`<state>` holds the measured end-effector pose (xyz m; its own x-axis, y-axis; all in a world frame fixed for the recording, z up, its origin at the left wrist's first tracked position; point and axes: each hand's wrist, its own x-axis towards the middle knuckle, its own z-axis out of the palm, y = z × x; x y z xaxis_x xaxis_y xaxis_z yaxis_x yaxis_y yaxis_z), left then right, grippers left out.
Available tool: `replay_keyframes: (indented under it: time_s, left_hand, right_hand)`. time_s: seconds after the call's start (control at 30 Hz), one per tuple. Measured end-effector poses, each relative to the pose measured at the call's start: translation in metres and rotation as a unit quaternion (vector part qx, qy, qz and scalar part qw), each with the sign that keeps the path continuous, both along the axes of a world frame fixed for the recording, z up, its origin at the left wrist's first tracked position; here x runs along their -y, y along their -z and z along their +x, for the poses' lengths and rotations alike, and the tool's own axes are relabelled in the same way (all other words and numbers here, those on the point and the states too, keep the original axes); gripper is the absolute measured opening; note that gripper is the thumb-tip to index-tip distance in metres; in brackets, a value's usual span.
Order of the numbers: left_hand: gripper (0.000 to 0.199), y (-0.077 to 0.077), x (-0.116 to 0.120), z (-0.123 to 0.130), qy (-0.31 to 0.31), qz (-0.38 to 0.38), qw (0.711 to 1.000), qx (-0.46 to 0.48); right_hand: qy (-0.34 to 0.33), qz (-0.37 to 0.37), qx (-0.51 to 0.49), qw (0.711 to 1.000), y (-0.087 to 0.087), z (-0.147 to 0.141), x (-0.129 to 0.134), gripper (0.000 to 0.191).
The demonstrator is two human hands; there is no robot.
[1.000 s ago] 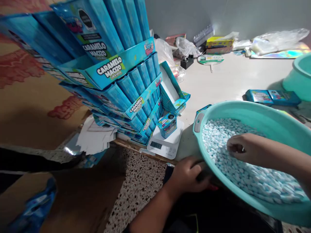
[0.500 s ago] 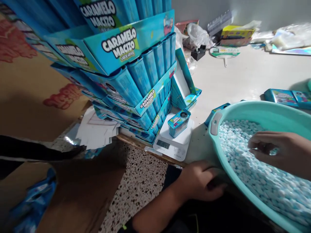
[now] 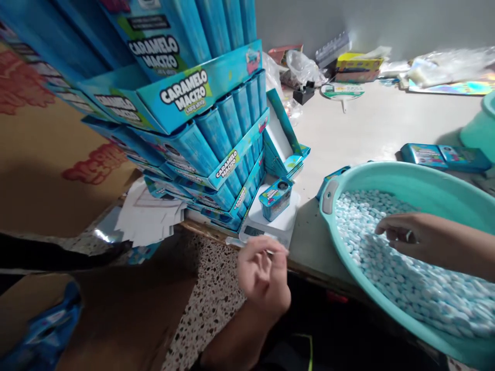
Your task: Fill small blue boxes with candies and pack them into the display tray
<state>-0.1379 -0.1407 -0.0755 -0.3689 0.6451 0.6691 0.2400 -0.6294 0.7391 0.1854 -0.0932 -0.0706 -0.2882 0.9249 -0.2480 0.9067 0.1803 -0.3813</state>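
Right hand half-closed, touching pale blue candies in teal basin, lower right; left hand pinched shut, just below kitchen scale.

Stacked Caramelo Macizo display boxes

Bold white "CARAMELO MACIZO" on front lip of blue cardboard candy display tray, green splash behind; small line beneath, apparently "SABOR MENTA", barely legible. Same "CARAMELO MACIZO" on upper display box, black band above it, tiny print unreadable. Repeated on side panel of left tray, smaller on second tray lip and third tray lip. Small blue tin on kitchen scale: lettering too small to read. Scale display partly hidden, no number readable.
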Motion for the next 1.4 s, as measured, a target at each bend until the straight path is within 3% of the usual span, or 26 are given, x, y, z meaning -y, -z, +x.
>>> replay_keyframes:
  time_s: [0.07,0.13,0.3,0.4,0.5,0.57,0.67,0.77,0.87,0.93,1.0,1.07,1.23,1.33,1.4]
  left_hand:
    - [0.023,-0.018,-0.013,-0.007,-0.048,0.075,0.991,-0.1]
    - [0.027,-0.03,-0.025,-0.01,-0.08,0.099,0.977,-0.168]
    - [0.008,-0.051,-0.042,-0.024,-0.177,0.172,0.96,-0.131]
    - [0.009,-0.06,-0.05,-0.05,-0.308,0.287,0.894,-0.153]
    - [0.017,-0.062,-0.05,-0.069,-0.42,0.294,0.834,-0.205]
    - [0.017,-0.061,-0.047,-0.066,-0.406,0.267,0.832,-0.267]
    - [0.027,-0.057,-0.045,-0.039,-0.284,0.205,0.852,-0.388]
    - [0.042,-0.049,-0.053,-0.002,-0.167,0.004,0.828,-0.535]
    - [0.05,-0.036,-0.069,0.02,-0.162,-0.139,0.778,-0.59]
    - [0.067,-0.029,-0.079,0.022,-0.197,-0.18,0.769,-0.581]
    - [0.08,-0.025,-0.085,0.017,-0.225,-0.185,0.775,-0.56]
    - [0.077,-0.022,-0.086,0.009,-0.236,-0.164,0.791,-0.541]
    - [0.021,-0.009,-0.083,-0.002,-0.221,-0.061,0.839,-0.493]
    - [0.026,-0.003,-0.082,-0.005,-0.217,0.002,0.869,-0.444]
    - [0.031,-0.01,-0.076,-0.008,-0.199,0.043,0.879,-0.43]
  right_hand:
    - [-0.02,-0.042,-0.023,0.999,0.0,0.004,0.002,0.038]
    - [-0.003,-0.041,-0.043,0.998,-0.005,0.006,0.002,0.041]
    - [-0.002,-0.023,-0.032,0.999,-0.024,-0.001,0.001,0.042]
    - [-0.014,-0.05,-0.005,0.999,-0.03,-0.006,0.002,0.049]
    - [0.002,-0.113,0.015,0.993,-0.036,-0.008,0.003,0.051]
    - [0.022,-0.117,0.031,0.992,-0.039,-0.007,0.001,0.051]
    - [0.05,-0.103,0.047,0.992,-0.042,-0.005,-0.002,0.054]
    - [0.044,-0.086,0.042,0.994,-0.042,-0.007,-0.002,0.056]
    - [0.022,-0.062,0.024,0.998,-0.038,-0.012,0.002,0.049]
    - [0.021,-0.051,0.0,0.998,-0.033,-0.014,0.003,0.044]
    - [0.02,-0.037,-0.036,0.998,-0.028,-0.016,0.003,0.04]
    - [0.014,-0.029,-0.07,0.997,-0.023,-0.015,0.002,0.038]
    - [0.0,-0.04,-0.105,0.994,-0.014,-0.012,-0.002,0.039]
    - [-0.007,-0.042,-0.108,0.993,-0.014,-0.011,-0.002,0.037]
    - [-0.008,-0.032,-0.108,0.994,-0.015,-0.012,-0.002,0.035]
